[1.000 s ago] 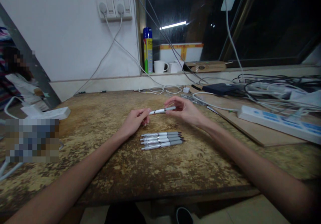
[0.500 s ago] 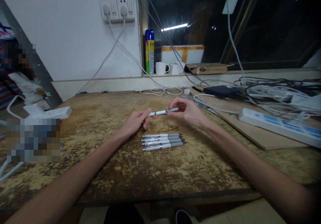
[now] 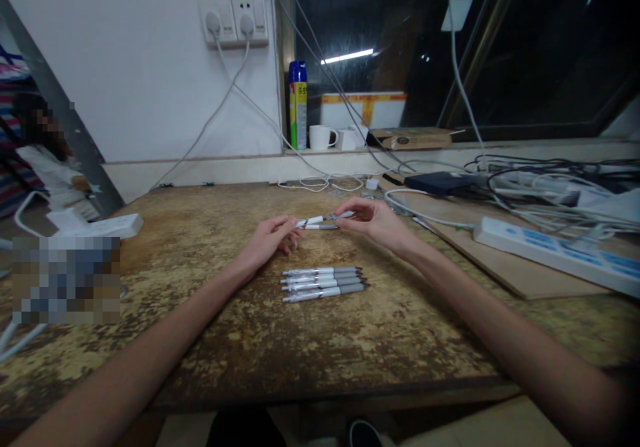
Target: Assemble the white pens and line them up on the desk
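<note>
My left hand (image 3: 273, 239) is closed around the white barrel (image 3: 313, 221) of a pen above the table. Opposite it, my right hand (image 3: 370, 222) pinches the pen's grey grip section (image 3: 346, 215). A small gap shows between barrel and grip, with something thin and dark bridging it. Just below these parts, another white and grey pen (image 3: 323, 227) lies partly hidden by my fingers. Closer to me, several white and grey pens (image 3: 325, 281) lie side by side, grey tips pointing right.
The worn wooden table (image 3: 320, 353) spans the view. At right are a brown board (image 3: 505, 270), a white power strip (image 3: 540, 247) and tangled cables. Another power strip (image 3: 115, 227) is at left. A spray can (image 3: 298, 107) and white mug (image 3: 323, 137) stand on the sill.
The pen's grey grip has come apart from the white barrel, leaving a gap. Another pen beneath now shows more clearly. The row of pens has not moved.
</note>
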A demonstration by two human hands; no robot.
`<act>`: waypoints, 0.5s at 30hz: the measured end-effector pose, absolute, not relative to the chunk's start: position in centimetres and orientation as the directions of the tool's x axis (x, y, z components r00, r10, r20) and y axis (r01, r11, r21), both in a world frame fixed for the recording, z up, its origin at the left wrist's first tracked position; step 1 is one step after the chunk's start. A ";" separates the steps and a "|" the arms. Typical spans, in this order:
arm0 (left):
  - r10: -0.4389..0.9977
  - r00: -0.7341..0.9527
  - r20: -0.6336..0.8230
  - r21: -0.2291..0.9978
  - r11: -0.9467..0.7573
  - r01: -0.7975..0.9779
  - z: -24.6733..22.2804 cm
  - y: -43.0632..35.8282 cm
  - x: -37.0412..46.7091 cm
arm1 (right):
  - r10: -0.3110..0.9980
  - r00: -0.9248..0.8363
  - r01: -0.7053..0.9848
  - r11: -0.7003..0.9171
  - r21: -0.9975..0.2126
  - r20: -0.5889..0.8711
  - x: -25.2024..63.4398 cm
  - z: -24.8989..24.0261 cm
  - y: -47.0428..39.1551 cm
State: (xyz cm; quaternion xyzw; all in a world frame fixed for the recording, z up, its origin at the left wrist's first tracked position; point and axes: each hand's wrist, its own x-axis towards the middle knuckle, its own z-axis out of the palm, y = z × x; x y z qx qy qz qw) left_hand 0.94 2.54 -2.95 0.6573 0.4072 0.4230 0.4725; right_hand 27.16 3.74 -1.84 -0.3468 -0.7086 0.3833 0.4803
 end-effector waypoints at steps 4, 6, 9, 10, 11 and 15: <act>0.936 0.277 0.217 0.948 -0.270 0.171 -2.8 2.5 0.7 | 0.891 -0.217 0.123 0.430 -0.894 0.399 27.3 -1.9 3.9; 0.940 0.260 0.219 0.946 -0.270 0.179 -2.7 2.4 0.7 | 0.911 -0.174 0.114 0.396 -0.911 0.374 27.4 -1.8 4.0; 0.947 0.232 0.221 0.946 -0.266 0.186 -2.5 2.4 0.6 | 0.932 -0.142 0.052 0.342 -0.938 0.332 27.7 -1.8 4.0; 0.949 0.224 0.223 0.946 -0.267 0.187 -2.5 2.4 0.6 | 0.937 -0.141 0.024 0.327 -0.945 0.321 27.8 -1.8 4.0; 0.950 0.216 0.226 0.946 -0.267 0.186 -2.5 2.4 0.6 | 0.939 -0.139 -0.002 0.316 -0.949 0.313 27.9 -1.8 4.1; 0.953 0.202 0.225 0.949 -0.262 0.176 -2.5 2.6 0.4 | 0.944 -0.127 -0.057 0.300 -0.952 0.305 28.2 -1.8 4.3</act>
